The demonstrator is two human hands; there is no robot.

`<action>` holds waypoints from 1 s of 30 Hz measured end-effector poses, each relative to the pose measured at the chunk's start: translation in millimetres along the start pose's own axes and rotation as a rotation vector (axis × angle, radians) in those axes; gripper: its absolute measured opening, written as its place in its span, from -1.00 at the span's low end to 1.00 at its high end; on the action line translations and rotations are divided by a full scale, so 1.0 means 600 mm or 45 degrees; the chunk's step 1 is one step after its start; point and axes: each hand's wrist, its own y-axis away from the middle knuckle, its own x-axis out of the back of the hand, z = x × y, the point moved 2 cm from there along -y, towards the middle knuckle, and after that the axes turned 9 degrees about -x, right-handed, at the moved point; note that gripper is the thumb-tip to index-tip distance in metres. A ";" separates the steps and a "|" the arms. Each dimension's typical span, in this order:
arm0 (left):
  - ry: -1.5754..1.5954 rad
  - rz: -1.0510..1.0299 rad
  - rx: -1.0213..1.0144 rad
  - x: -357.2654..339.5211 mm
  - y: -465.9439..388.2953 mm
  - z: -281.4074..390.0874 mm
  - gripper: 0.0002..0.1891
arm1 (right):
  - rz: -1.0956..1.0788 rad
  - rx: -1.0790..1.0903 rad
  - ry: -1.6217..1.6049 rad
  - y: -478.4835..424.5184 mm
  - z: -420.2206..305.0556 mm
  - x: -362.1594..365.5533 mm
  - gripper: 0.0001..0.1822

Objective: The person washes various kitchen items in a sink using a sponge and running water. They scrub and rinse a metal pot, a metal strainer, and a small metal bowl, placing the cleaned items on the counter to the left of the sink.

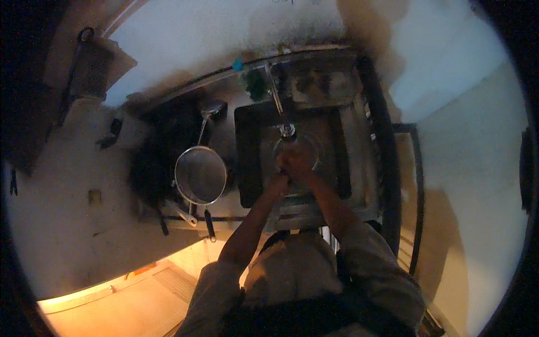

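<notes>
Both of my hands are together inside a dark-walled sink [248,168]. My left hand [281,184] is lower, its fingers meeting the right hand. Bent over it from the right, my right hand [298,162] covers much of the contact between them. Whether either one holds something is too dark and blurred to see. Around and beneath the hands is a faint round rim [316,156], perhaps of a bowl or lid. The spout of a metal faucet [276,94] points down toward them from the back edge, and a bright, shiny patch [287,130] shows below its tip.
Left of the sink, a round metal-rimmed strainer or pan [201,175] lies on the counter among dark cookware [151,172]. A small long-handled pan [214,108] is behind it. A green item [254,84] is beside the faucet. A dark-framed rack [381,160] borders the right side.
</notes>
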 end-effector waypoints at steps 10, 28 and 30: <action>0.224 0.208 0.166 -0.010 0.024 -0.059 -0.67 | -0.210 -0.076 -0.515 0.008 -0.093 0.077 -0.76; 0.136 -0.041 -0.203 0.002 0.064 0.025 -0.77 | -0.031 0.292 -0.130 -0.019 -0.110 0.104 -0.58; 0.030 -0.113 -0.157 -0.004 0.065 0.008 -0.74 | -0.094 0.094 0.085 -0.034 -0.128 0.200 -0.56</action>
